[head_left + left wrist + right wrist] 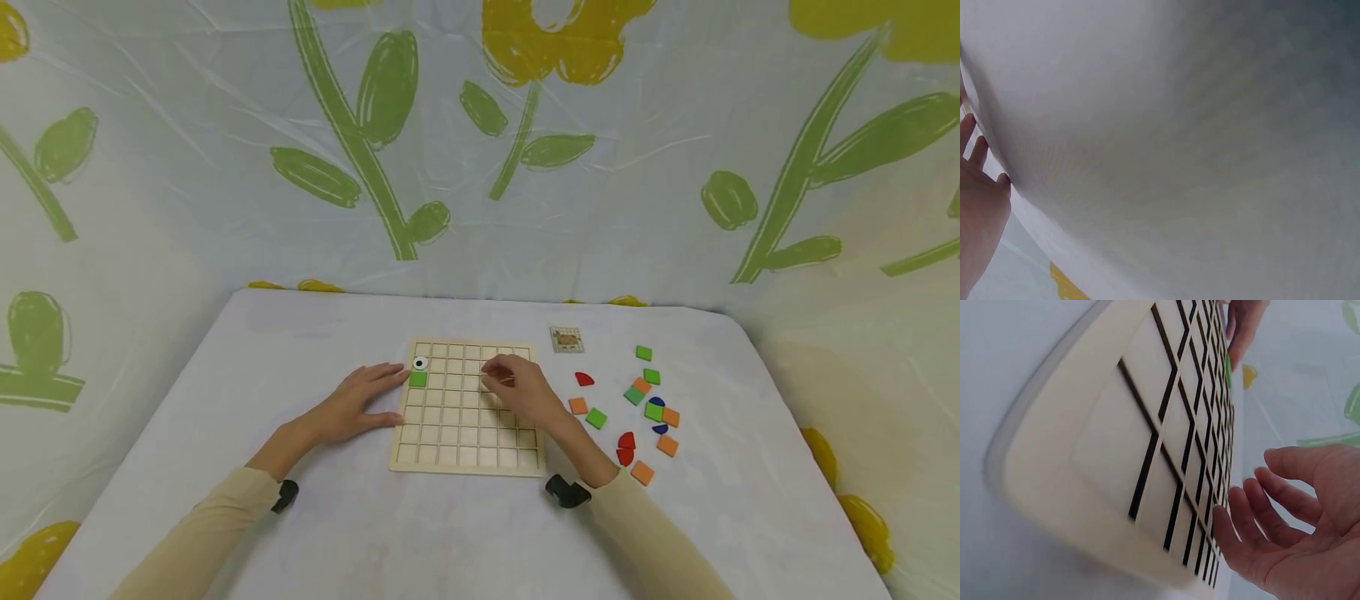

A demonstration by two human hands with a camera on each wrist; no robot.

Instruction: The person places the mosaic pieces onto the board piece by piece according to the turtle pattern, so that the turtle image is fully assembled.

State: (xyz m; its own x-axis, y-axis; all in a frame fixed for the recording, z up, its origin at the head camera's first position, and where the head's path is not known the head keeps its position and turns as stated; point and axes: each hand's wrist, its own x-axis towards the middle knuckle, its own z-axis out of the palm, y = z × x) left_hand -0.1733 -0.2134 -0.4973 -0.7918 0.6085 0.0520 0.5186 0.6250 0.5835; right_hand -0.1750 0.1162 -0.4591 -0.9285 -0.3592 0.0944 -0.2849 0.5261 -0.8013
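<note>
A pale wooden grid board [457, 408] lies flat on the table. Near its top left corner sit a white disc with a black dot [421, 363] and, just below that, a green square tile [417, 379]. My left hand [358, 403] rests at the board's left edge, fingers extended and thumb spread lower down. Over the right half of the board hovers my right hand [521, 387], its fingers loosely bent. The right wrist view shows this hand [1297, 519] with nothing between thumb and fingers. Only part of the left hand [982, 200] appears in the left wrist view.
Right of the board lie several loose pieces: orange squares [642, 473], green squares [596, 418], red quarter-circle pieces [584, 379] and blue half-discs [660, 429]. A small picture card [567, 339] sits beyond the board's top right corner. Flowered cloth [600, 225] hangs behind the table.
</note>
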